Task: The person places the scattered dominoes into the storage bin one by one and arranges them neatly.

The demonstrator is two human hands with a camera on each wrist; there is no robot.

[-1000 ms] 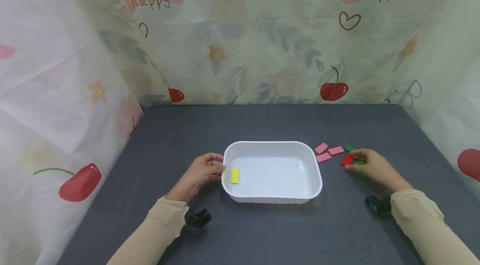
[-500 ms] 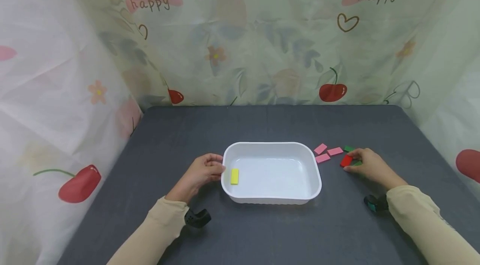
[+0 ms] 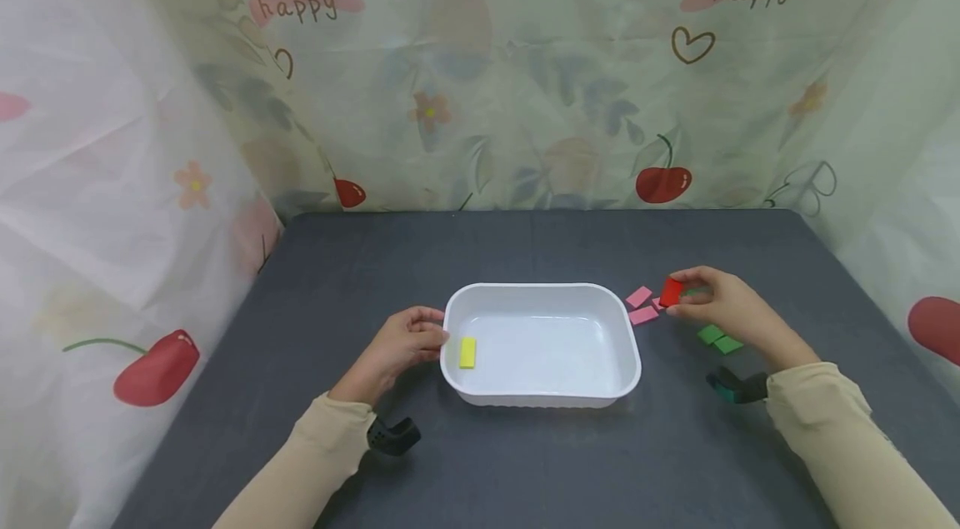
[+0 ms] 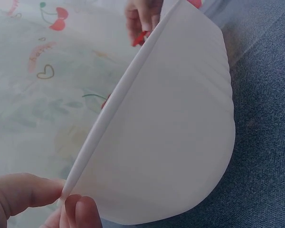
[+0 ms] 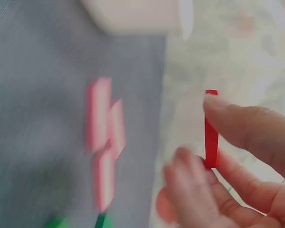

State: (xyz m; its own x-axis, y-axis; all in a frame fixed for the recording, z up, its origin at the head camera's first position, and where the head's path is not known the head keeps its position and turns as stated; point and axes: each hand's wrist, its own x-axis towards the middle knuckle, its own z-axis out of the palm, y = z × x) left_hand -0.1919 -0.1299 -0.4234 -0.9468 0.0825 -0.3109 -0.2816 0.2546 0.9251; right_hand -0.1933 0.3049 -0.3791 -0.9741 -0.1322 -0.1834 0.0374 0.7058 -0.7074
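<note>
My left hand (image 3: 408, 346) pinches the left rim of a white plastic tub (image 3: 540, 394) between thumb and fingers; the left wrist view shows the thumb (image 4: 33, 192) on the rim. Inside the tub, near its left end, lies a yellow rectangular block (image 3: 468, 352). My right hand (image 3: 731, 308) holds a flat red block (image 3: 671, 291) raised above the table, right of the tub. In the right wrist view the red block (image 5: 212, 137) stands on edge between thumb and fingers.
Several pink blocks (image 3: 643, 315) lie by the tub's right side on the dark table (image 3: 525, 471). Green blocks (image 3: 726, 343) lie beneath and in front of the right hand. A patterned curtain (image 3: 510, 96) encloses the back and sides.
My right hand has lifted the red block off the table and moved it up and left over the pink blocks, uncovering green ones. The left hand has stayed on the tub's rim.
</note>
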